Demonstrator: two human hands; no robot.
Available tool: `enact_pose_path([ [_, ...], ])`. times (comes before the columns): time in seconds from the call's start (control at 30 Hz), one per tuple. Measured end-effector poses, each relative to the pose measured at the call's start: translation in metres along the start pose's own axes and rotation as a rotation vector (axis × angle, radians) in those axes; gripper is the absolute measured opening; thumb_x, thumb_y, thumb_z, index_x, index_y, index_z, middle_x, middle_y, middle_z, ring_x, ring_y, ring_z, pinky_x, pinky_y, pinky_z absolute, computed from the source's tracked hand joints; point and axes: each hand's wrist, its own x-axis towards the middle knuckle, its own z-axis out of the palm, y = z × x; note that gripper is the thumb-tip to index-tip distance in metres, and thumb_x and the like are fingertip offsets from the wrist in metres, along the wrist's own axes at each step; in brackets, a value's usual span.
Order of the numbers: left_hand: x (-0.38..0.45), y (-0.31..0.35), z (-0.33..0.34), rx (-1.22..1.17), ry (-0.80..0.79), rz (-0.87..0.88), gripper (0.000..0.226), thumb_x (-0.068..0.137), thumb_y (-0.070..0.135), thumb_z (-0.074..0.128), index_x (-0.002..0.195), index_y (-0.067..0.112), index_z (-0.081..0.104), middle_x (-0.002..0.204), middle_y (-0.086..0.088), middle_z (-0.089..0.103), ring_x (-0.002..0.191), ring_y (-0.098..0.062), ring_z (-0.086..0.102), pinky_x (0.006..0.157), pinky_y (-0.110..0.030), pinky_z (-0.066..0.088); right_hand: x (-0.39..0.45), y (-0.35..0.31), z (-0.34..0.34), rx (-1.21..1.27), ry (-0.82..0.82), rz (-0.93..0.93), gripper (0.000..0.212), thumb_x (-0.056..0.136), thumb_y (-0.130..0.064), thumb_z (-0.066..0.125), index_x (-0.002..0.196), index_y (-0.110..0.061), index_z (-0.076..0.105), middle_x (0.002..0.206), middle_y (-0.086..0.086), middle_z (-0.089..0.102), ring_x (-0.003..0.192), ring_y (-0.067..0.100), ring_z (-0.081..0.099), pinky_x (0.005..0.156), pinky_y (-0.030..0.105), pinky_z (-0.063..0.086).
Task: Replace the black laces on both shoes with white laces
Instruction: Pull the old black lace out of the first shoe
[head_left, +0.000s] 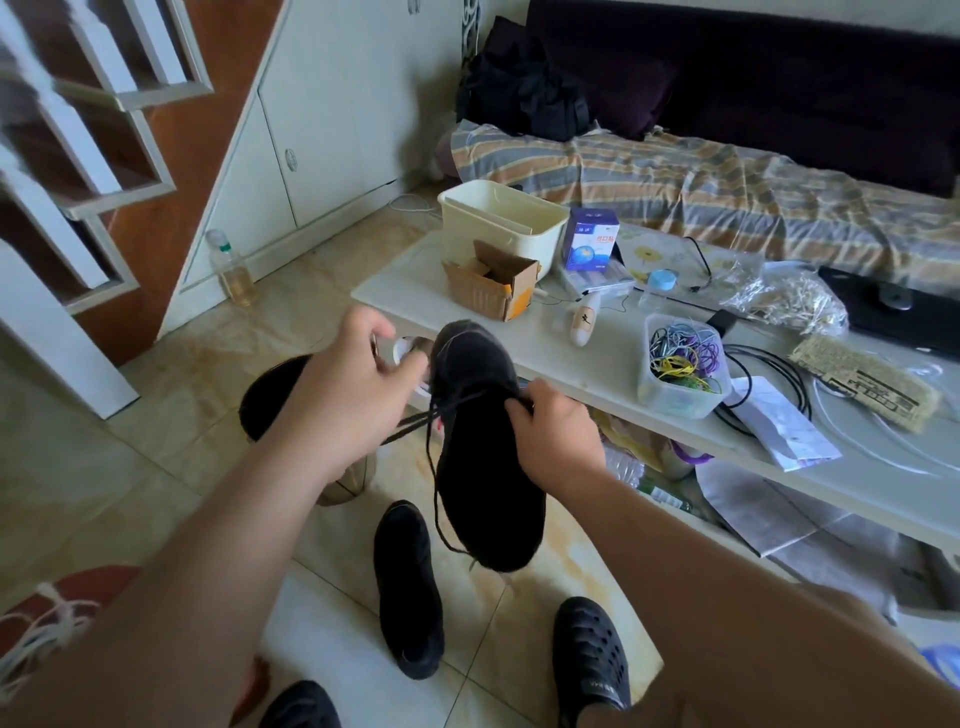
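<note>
A black shoe (480, 467) hangs in the air in front of me, toe pointing away. My right hand (556, 431) grips its right side near the eyelets. My left hand (353, 384) pinches the black lace (410, 423), which runs taut from the shoe's upper to my fingers; a loose loop of lace hangs down the shoe's left side. The second black shoe (408, 587) lies on the tiled floor below. White laces (47, 623) lie bunched at the lower left edge.
A low white table (571, 358) stands just beyond the shoe, with a cardboard box (491, 283), cream bin (501, 218), tub of cords (680, 364) and papers. A black round object (270, 395) sits behind my left hand. My feet wear black clogs (589, 660).
</note>
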Motion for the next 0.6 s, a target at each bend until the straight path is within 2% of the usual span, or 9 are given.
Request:
enact_pose_path([
  [0.1, -0.001, -0.01, 0.013, 0.281, -0.258, -0.045, 0.042, 0.095, 0.065, 0.056, 0.127, 0.039, 0.052, 0.106, 0.012, 0.067, 0.092, -0.011, 0.063, 0.078, -0.036, 0.049, -0.001, -0.006, -0.008, 0.152, 0.04, 0.038, 0.021, 0.105, -0.042, 0.049, 0.103, -0.021, 0.05, 0.092, 0.002, 0.062, 0.086, 0.03, 0.059, 0.073, 0.041, 0.05],
  [0.13, -0.001, -0.011, 0.019, 0.334, -0.314, -0.04, 0.038, 0.096, 0.065, 0.054, 0.121, 0.038, 0.056, 0.103, 0.01, 0.07, 0.092, -0.012, 0.064, 0.078, -0.036, 0.051, -0.003, -0.008, -0.008, 0.174, 0.05, 0.047, 0.02, 0.105, -0.042, 0.048, 0.102, -0.022, 0.049, 0.091, 0.001, 0.061, 0.085, 0.029, 0.058, 0.072, 0.041, 0.049],
  [0.17, -0.001, -0.011, 0.025, 0.374, -0.34, -0.019, 0.03, 0.098, 0.063, 0.053, 0.105, 0.034, 0.057, 0.093, 0.007, 0.071, 0.088, -0.015, 0.065, 0.076, -0.037, 0.051, -0.005, -0.009, -0.008, 0.191, 0.058, 0.056, 0.02, 0.105, -0.041, 0.048, 0.102, -0.022, 0.049, 0.09, 0.001, 0.061, 0.085, 0.029, 0.058, 0.071, 0.041, 0.048],
  [0.23, -0.001, -0.003, 0.031, 0.383, -0.299, 0.046, 0.036, 0.103, 0.056, 0.048, 0.082, 0.028, 0.058, 0.072, 0.005, 0.062, 0.074, -0.019, 0.063, 0.064, -0.035, 0.045, -0.007, -0.01, -0.007, 0.227, 0.06, 0.083, 0.017, 0.105, -0.039, 0.047, 0.102, -0.022, 0.049, 0.092, 0.002, 0.062, 0.085, 0.029, 0.059, 0.071, 0.04, 0.047],
  [0.27, -0.001, 0.002, 0.034, 0.337, -0.242, 0.081, 0.039, 0.105, 0.053, 0.045, 0.079, 0.028, 0.059, 0.067, 0.005, 0.058, 0.069, -0.018, 0.06, 0.06, -0.033, 0.041, -0.009, -0.011, -0.008, 0.248, 0.053, 0.099, 0.016, 0.104, -0.038, 0.048, 0.103, -0.022, 0.05, 0.095, 0.003, 0.063, 0.087, 0.029, 0.059, 0.072, 0.04, 0.047],
  [0.37, -0.001, 0.015, 0.038, 0.028, -0.097, 0.152, 0.036, 0.108, 0.045, 0.04, 0.083, 0.028, 0.059, 0.069, 0.007, 0.051, 0.066, -0.014, 0.053, 0.059, -0.032, 0.037, -0.012, -0.013, -0.007, 0.333, -0.007, 0.136, 0.015, 0.1, -0.037, 0.055, 0.111, -0.027, 0.056, 0.101, 0.0, 0.065, 0.092, 0.025, 0.063, 0.077, 0.039, 0.054],
  [0.43, 0.001, 0.016, 0.041, -0.182, -0.067, 0.168, 0.034, 0.108, 0.045, 0.041, 0.083, 0.028, 0.056, 0.079, 0.007, 0.057, 0.077, -0.015, 0.056, 0.07, -0.033, 0.044, -0.014, -0.017, -0.007, 0.475, -0.065, 0.163, 0.029, 0.093, -0.037, 0.066, 0.119, -0.033, 0.054, 0.102, -0.002, 0.065, 0.093, 0.022, 0.067, 0.073, 0.038, 0.059],
  [0.5, 0.004, 0.016, 0.043, -0.434, -0.024, 0.142, 0.035, 0.106, 0.047, 0.044, 0.077, 0.032, 0.057, 0.089, 0.01, 0.064, 0.089, -0.013, 0.059, 0.085, -0.033, 0.046, -0.015, -0.022, -0.008, 0.771, -0.168, 0.235, 0.048, 0.09, -0.034, 0.078, 0.126, -0.029, 0.048, 0.108, 0.004, 0.066, 0.09, 0.024, 0.072, 0.066, 0.036, 0.061],
  [0.6, 0.01, 0.023, 0.036, -0.853, 0.043, 0.104, 0.039, 0.11, 0.04, 0.047, 0.075, 0.032, 0.063, 0.093, 0.011, 0.069, 0.08, -0.008, 0.054, 0.087, -0.026, 0.042, -0.011, -0.021, -0.007, 1.129, -0.347, 0.22, 0.064, 0.079, -0.053, 0.083, 0.126, -0.024, 0.049, 0.118, 0.01, 0.065, 0.079, 0.022, 0.067, 0.066, 0.032, 0.055],
])
